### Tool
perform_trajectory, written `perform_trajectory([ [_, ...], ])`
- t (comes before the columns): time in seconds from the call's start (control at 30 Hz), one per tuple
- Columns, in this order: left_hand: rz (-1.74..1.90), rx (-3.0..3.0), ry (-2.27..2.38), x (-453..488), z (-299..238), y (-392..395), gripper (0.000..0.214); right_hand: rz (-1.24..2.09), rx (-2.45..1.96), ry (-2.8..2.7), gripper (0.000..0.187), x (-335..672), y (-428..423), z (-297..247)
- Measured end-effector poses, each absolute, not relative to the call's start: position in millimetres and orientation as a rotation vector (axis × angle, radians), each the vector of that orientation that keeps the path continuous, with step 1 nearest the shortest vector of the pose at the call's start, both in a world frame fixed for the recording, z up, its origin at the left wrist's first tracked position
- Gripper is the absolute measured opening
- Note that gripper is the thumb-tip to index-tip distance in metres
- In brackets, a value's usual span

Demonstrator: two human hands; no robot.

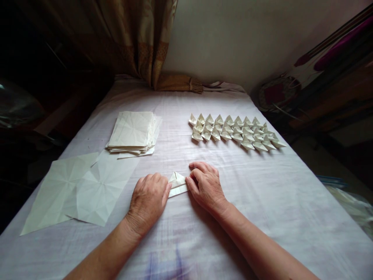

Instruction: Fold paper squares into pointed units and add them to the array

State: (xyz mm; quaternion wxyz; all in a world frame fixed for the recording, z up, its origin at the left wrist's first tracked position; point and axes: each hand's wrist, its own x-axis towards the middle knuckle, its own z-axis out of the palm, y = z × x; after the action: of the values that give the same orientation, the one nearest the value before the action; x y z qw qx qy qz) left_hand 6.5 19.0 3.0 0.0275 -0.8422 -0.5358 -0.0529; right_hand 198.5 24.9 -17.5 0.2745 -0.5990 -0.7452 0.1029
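Note:
Between my two hands a small piece of folded paper (177,186) lies on the cloth, with a pointed peak at its far side and a flat strip along its near side. My left hand (149,199) is closed at the paper's left end, thumb pressed along it. At the right end my right hand (205,184) pinches the paper between thumb and bent fingers. Both ends of the paper are hidden under my fingers.
Creased loose sheets (100,186) overlap at the left, and a stack of square sheets (132,130) stands behind them. Rows of small folded paper boats (233,130) sit at the right. A curtain (142,42) hangs at the back over the cloth-covered surface (276,202).

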Motion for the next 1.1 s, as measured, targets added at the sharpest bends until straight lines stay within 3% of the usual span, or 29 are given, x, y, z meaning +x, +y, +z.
perform_trajectory([
  [0.13,-0.307,-2.576,-1.684,5,-1,19,0.01,0.233,-1.637,-2.007,0.015,197,24,-19],
  [0.37,-0.653,-2.719,-1.243,5,-11,18,0.023,0.209,-1.628,-2.002,0.016,196,23,-20],
  [0.53,-0.592,-2.762,-1.143,5,-10,18,0.021,0.212,-1.608,-1.997,0.016,196,23,-20],
  [0.67,-0.521,-2.771,-1.113,3,-7,20,0.023,0.261,-1.603,-1.965,0.003,198,24,-22],
  [0.87,-0.478,-2.789,-1.051,-13,-5,17,0.027,0.249,-1.574,-2.005,0.01,202,25,-24],
  [1.0,-0.462,-2.76,-1.044,-27,-5,11,0.033,0.204,-1.591,-2.062,0.004,198,24,-22],
  [1.1,-0.447,-2.757,-1.041,-29,-6,9,0.035,0.165,-1.629,-2.076,0.016,188,22,-22],
])
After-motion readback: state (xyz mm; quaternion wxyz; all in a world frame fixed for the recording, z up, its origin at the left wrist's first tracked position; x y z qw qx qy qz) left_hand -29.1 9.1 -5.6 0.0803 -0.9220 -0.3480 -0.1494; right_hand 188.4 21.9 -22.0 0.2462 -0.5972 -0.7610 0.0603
